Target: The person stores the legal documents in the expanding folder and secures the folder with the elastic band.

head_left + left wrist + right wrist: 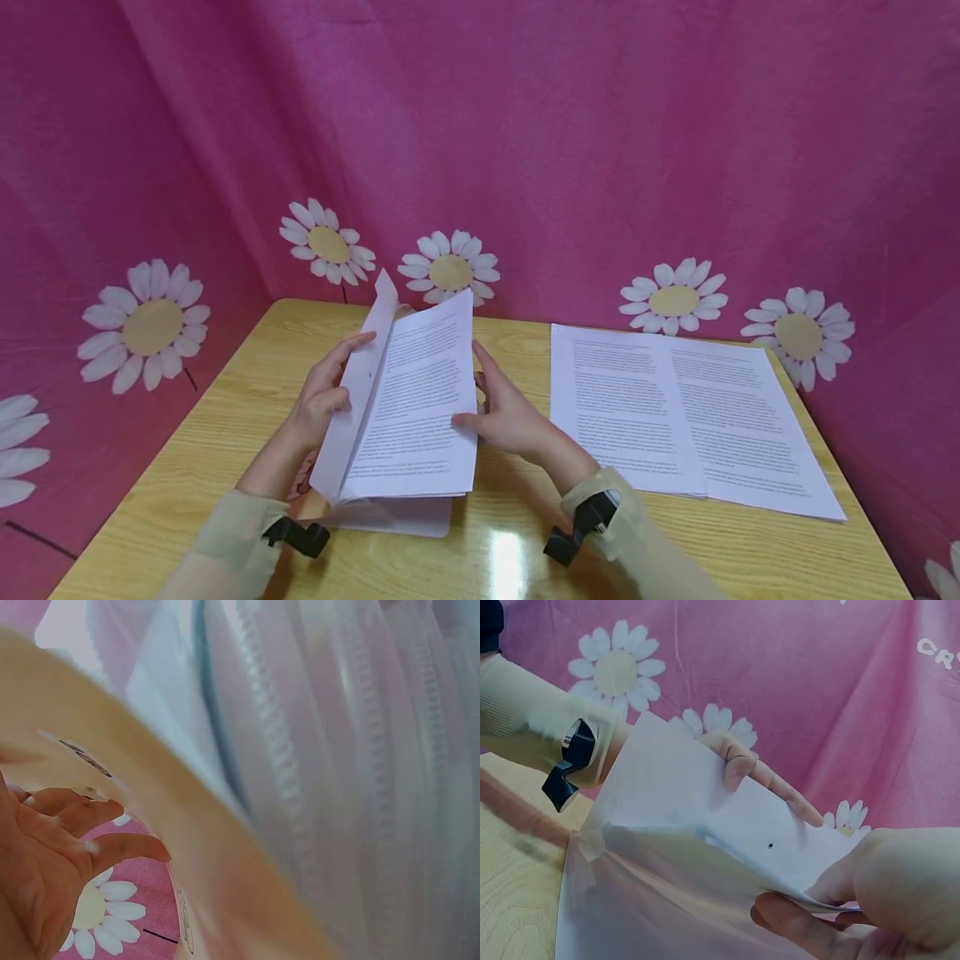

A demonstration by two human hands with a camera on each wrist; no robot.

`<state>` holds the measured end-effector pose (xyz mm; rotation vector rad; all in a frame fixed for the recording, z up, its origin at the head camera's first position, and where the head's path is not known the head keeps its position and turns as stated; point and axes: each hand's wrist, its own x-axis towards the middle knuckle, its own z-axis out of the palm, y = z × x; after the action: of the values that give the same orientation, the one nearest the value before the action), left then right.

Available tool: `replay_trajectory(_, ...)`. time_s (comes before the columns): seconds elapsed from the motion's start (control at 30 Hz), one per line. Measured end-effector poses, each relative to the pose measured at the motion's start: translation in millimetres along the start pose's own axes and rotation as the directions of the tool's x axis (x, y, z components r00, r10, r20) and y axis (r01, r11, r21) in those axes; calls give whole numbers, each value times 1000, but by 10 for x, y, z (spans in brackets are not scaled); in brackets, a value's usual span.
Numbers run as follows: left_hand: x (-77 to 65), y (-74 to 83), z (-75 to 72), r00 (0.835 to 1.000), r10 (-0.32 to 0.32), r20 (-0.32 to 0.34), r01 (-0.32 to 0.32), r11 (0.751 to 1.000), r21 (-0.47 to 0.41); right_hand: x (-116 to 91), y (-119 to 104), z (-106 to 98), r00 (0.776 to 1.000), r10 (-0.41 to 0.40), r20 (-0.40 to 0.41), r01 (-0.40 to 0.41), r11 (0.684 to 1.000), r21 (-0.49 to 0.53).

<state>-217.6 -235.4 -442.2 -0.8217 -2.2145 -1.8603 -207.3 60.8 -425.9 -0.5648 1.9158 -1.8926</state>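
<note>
A pale folder (367, 367) stands opened on the table, its cover tilted up at the left. My left hand (318, 400) holds that cover by its outer edge, one finger and the thumb lying over the inner face. In the left wrist view the left hand (60, 847) has other fingers against the cover's outside, near blurred layers of clear ridged plastic (322, 750). Printed sheets (420, 392) lean inside the folder. My right hand (517, 417) pinches their right edge, thumb in front and fingers behind. How many sheets it holds is hidden.
Two printed pages (618, 408) lie side by side, slightly overlapping, on the right of the wooden table (517, 542). A pink curtain (525, 167) with white daisies hangs close behind the table's far edge.
</note>
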Motion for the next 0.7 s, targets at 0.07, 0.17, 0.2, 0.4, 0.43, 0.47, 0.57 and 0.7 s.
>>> replay_trajectory(0.07, 3, 8, 6, 1000, -5, 1, 5, 1000, 0, -7, -5, -11, 1000, -8, 12, 8, 1000, 8)
replay_trajectory(0.17, 9, 16, 16, 1000, -9, 1, 9, 1000, 7, 1, -6, -18, 999, -31, 14, 31, 999, 7)
replay_trajectory(0.2, 11, 18, 21, 1000, -8, 1, 8, 1000, 9, 4, -5, -19, 999, -37, 13, 37, 999, 2)
replay_trajectory(0.4, 13, 36, 31, 1000, -3, -8, 3, 999, 38, 38, -6, -5, 999, -49, 8, 49, 998, -36)
replay_trajectory(0.43, 14, 40, 34, 1000, 1, -11, -1, 999, 43, 46, -3, 1, 999, -48, 7, 49, 998, -39)
replay_trajectory(0.47, 15, 42, 36, 1000, 5, -13, -5, 999, 45, 55, -1, 7, 999, -48, 7, 49, 998, -41)
replay_trajectory(0.57, 19, 54, 46, 1000, 18, -19, -17, 998, 55, 78, 3, 31, 999, -46, 4, 46, 998, -46)
replay_trajectory(0.7, 22, 66, 57, 1000, 8, -21, -7, 999, 53, 107, 9, 66, 999, -37, -7, 36, 998, -59)
